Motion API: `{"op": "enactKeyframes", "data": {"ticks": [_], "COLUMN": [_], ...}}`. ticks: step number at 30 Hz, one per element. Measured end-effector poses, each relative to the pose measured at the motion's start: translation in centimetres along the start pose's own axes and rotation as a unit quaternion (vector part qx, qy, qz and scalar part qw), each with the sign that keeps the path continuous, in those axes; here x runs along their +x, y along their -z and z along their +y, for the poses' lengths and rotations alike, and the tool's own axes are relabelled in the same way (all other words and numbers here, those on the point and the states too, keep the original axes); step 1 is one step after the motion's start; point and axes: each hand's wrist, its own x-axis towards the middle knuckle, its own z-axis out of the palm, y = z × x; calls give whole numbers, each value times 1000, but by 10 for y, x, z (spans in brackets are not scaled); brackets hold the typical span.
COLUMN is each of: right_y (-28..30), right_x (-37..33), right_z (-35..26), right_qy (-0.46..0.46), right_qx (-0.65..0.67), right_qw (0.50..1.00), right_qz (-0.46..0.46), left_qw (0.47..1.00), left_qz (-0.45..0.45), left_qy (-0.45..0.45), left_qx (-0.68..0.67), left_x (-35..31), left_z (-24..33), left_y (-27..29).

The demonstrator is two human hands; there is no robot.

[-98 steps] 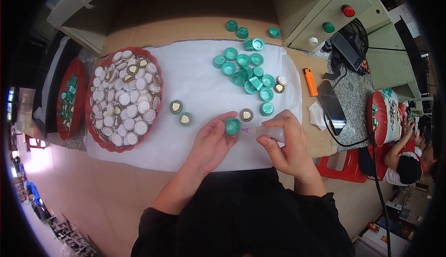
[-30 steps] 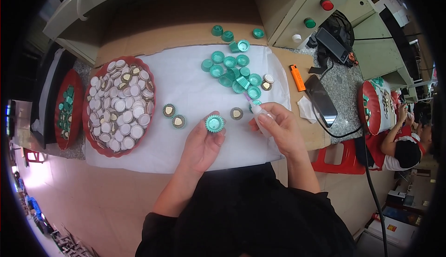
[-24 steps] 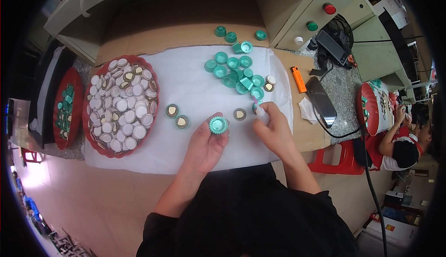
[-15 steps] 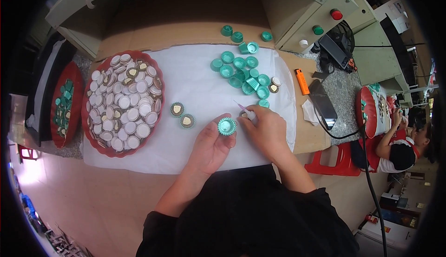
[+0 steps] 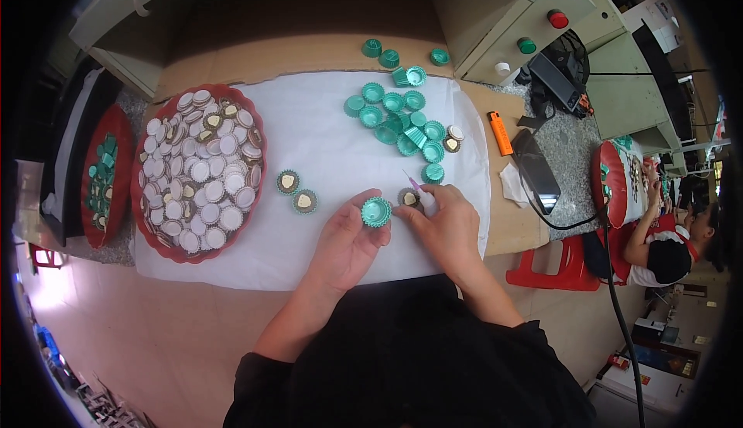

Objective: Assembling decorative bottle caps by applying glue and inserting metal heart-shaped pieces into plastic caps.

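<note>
My left hand (image 5: 340,246) holds a green fluted bottle cap (image 5: 376,212) between thumb and fingers, its hollow side facing up. Close to its right, my right hand (image 5: 451,228) is closed on a white nozzle with a thin purple needle (image 5: 424,196), which points up and to the left. The right index fingertip is at or very near the cap's rim; contact is hard to tell. Just beyond those fingers lies a cap with a cream-coloured centre (image 5: 408,197). Two similar filled caps (image 5: 305,201) rest on the white sheet left of my left hand.
A red scalloped tray (image 5: 200,258) heaped with white-faced caps stands at left. Loose green caps (image 5: 393,101) lie beyond my hands. At right are an orange lighter (image 5: 501,133), crumpled tissue (image 5: 512,186) and a dark glossy device (image 5: 535,172). Another person (image 5: 669,246) sits far right.
My right hand has shifted slightly right and nearer, with its index finger now beside the held cap. The cream-centred cap by it shows more fully. The whole view has slid slightly.
</note>
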Motion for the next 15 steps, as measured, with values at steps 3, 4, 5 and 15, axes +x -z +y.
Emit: {"op": "enactKeyframes", "data": {"ticks": [3, 4, 5, 15], "right_y": [-4, -4, -4, 16], "right_x": [2, 3, 3, -10], "right_z": [2, 3, 4, 15], "right_qy": [18, 18, 23, 5], "right_qx": [1, 2, 23, 416], "right_qw": [1000, 1000, 999, 905], "right_qz": [11, 11, 8, -92], "left_qw": [1000, 1000, 1000, 994], "left_qz": [3, 3, 5, -16], "left_qy": [0, -1, -2, -6], "left_qx": [10, 16, 17, 106], "left_x": [-1, -1, -1, 2], "left_z": [0, 0, 0, -5], "left_y": [0, 0, -1, -8]}}
